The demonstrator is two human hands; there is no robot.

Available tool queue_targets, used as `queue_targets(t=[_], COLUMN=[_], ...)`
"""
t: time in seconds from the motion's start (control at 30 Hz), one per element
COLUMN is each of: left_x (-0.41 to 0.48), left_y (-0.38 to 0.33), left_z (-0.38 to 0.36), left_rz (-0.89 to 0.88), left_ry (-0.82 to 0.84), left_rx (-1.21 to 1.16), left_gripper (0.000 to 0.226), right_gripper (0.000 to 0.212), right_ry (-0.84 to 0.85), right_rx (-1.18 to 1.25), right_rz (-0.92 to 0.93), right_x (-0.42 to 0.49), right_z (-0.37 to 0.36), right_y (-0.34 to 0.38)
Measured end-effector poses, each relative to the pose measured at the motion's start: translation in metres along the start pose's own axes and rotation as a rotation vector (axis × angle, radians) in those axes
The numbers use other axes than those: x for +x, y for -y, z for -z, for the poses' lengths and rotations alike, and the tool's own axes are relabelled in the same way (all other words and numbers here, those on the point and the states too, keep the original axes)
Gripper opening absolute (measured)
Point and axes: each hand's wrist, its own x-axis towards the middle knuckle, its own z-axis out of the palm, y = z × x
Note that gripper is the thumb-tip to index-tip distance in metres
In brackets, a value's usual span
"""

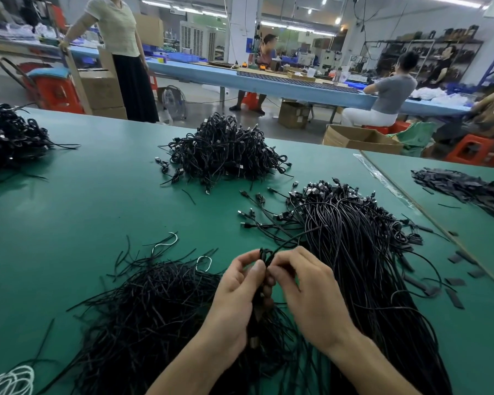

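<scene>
My left hand (pixel 237 292) and my right hand (pixel 305 289) meet above the green table (pixel 69 223), both pinching one thin black cable (pixel 285 242) that is folded into a small bundle between the fingers. The cable's free end arcs up and right toward a long heap of straight black USB cables (pixel 362 252) on my right. Below my left hand lies a loose pile of black twist ties (pixel 154 303). Part of the held bundle is hidden behind my fingers.
A mound of coiled, tied cables (pixel 226 152) sits at the table's middle back, another cable heap (pixel 9 138) at far left. White ties (pixel 12 380) lie at bottom left. Black strips (pixel 462 186) cover the adjoining table at right. A person (pixel 123 52) stands beyond the far edge.
</scene>
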Motion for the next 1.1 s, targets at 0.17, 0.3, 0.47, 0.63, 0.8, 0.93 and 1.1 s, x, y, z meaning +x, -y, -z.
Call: queue_targets(t=[0.17, 0.3, 0.47, 0.63, 0.8, 0.93, 1.1], left_x=[0.002, 0.007, 0.004, 0.001, -0.002, 0.0, 0.0], left_y=[-0.005, -0.012, -0.011, -0.014, -0.019, -0.022, -0.017], left_z=[0.016, 0.026, 0.024, 0.021, 0.012, 0.018, 0.02], left_rz=[-0.402, -0.478, -0.446, -0.402, -0.349, -0.309, -0.535], left_ry=[0.073, 0.044, 0.028, 0.072, 0.014, 0.035, 0.06], left_rx=[0.717, 0.9, 0.78, 0.74, 0.469, 0.589, 0.851], left_gripper=[0.028, 0.018, 0.023, 0.033, 0.015, 0.044, 0.044], right_gripper=[0.02, 0.023, 0.02, 0.025, 0.021, 0.021, 0.022], right_ry=[-0.017, 0.008, 0.07, 0.099, 0.151, 0.166, 0.135], right_rx=[0.473, 0.774, 0.917, 1.004, 0.901, 0.823, 0.769], right_rz=[-0.282, -0.505, -0.647, -0.667, -0.626, -0.57, -0.523], right_x=[-0.002, -0.001, -0.005, -0.004, -0.007, -0.005, -0.001], right_z=[-0.006, -0.008, -0.018, -0.016, -0.016, -0.014, -0.011], right_y=[0.006, 0.01, 0.009, 0.004, 0.001, -0.001, -0.007])
